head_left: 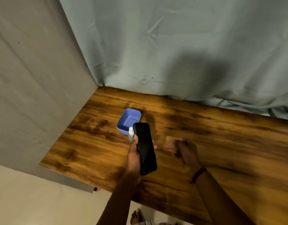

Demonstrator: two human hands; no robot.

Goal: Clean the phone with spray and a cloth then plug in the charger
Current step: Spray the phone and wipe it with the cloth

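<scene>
At the bottom edge of the frame a bare foot (136, 215) shows on the pale floor, below the near edge of the wooden table (221, 143). Just above it, left of centre, the left hand (133, 158) grasps the phone (145, 148) from its left side, thumb along the edge and fingertips showing past the right edge. The phone is held above the table, dark screen up, its long axis running almost straight up the frame and tipped slightly left at the far end.

To the right of the phone and a little apart from it, the right hand (188, 153), with a red band (198, 174) at the wrist, reaches to a small brownish cloth (170, 144) lying on the wood. This hand is smeared by motion blur, so I cannot tell whether its fingers pinch the cloth or only touch it. It is clearly the nearer hand to the cloth, and nothing lies between cloth and phone, so bringing the cloth across to the screen looks like an open path.

Further up, the spray bottle (131, 131) with its white cap stands just beside the phone's far left corner (held or standing, I cannot say), against a blue bowl (122, 122). Beyond hangs a grey-green drape (172, 46). No charger is visible.
</scene>
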